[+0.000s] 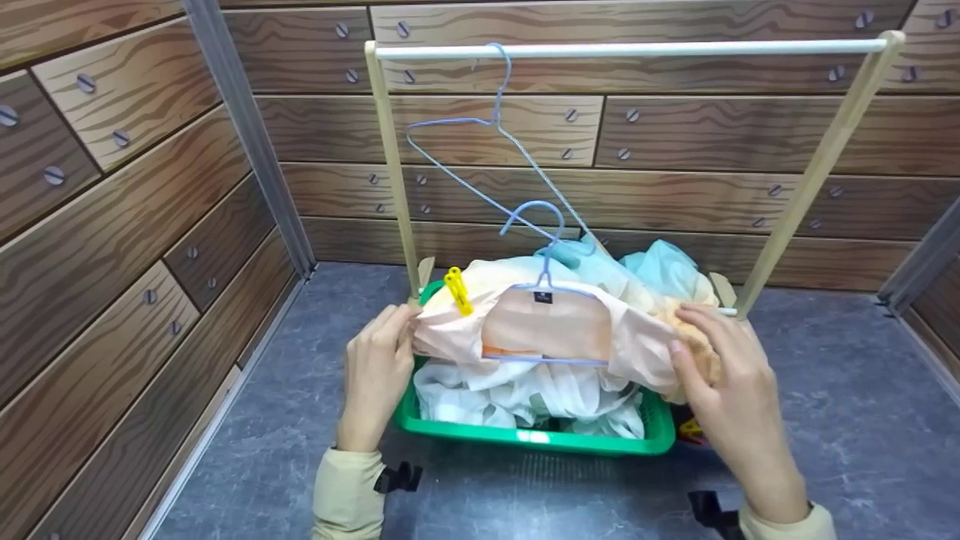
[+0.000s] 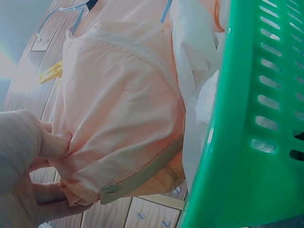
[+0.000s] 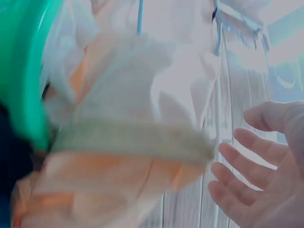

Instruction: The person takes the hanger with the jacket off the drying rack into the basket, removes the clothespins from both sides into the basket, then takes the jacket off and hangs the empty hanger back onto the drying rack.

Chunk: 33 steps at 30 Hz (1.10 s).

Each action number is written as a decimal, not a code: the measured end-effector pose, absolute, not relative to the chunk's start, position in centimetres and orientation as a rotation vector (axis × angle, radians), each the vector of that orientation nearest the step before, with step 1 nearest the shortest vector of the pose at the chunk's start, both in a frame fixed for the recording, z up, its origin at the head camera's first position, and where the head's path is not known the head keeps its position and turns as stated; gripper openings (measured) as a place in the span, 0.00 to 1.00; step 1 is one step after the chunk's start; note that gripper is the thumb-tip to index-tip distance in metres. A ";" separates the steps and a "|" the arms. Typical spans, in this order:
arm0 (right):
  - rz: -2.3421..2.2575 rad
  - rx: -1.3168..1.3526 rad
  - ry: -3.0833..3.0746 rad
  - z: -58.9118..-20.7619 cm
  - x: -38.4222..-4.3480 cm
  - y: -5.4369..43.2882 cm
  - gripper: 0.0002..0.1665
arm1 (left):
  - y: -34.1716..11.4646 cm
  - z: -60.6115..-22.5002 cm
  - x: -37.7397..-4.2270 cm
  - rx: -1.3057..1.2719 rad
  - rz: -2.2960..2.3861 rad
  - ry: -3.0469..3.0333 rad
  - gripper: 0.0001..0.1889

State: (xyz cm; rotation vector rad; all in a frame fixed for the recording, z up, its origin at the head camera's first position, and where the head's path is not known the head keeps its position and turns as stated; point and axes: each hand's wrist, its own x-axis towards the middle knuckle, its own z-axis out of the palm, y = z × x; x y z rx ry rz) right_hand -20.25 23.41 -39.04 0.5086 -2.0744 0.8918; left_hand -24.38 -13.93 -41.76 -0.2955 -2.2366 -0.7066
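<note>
Directly behind the pale peach garment (image 1: 547, 322), a second hanger (image 1: 535, 167) slanted down from the white rail (image 1: 637, 49), its lower end by turquoise cloth (image 1: 660, 266). The garment, on its own blue hanger (image 1: 546, 270), was above the rear of the green basket (image 1: 480, 431), its hook well below the rail. A yellow clothespin (image 1: 457, 291) stood at its left shoulder. The left hand (image 1: 380, 367) pinched that side between thumb and fingers; the right hand (image 1: 739, 382) was beside the other end, fingers loosely spread and just apart from the fabric.

Two wooden posts bounded the work on either side; between them, room to move lay along the rail, right of the second hanger. The grey marbled tabletop (image 1: 840, 420) stretched out past the basket both ways.

The garment looked thin and creased, with a beige band; the basket was slotted plastic, heaped with filmy white cloth (image 1: 517, 390).
</note>
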 end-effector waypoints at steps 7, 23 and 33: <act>0.855 0.752 -2.051 -38.7 -20.2 18.5 0.25 | -13.6 -42.0 -24.6 -0.326 -0.708 -2.247 0.11; 0.438 1.247 -2.258 -32.6 -24.2 8.4 0.26 | -13.7 -42.3 -24.5 -0.291 -0.685 -2.233 0.11; 0.557 1.102 -2.753 -31.0 -26.2 5.8 0.38 | -13.6 -42.1 -24.7 -0.323 -0.667 -2.215 0.10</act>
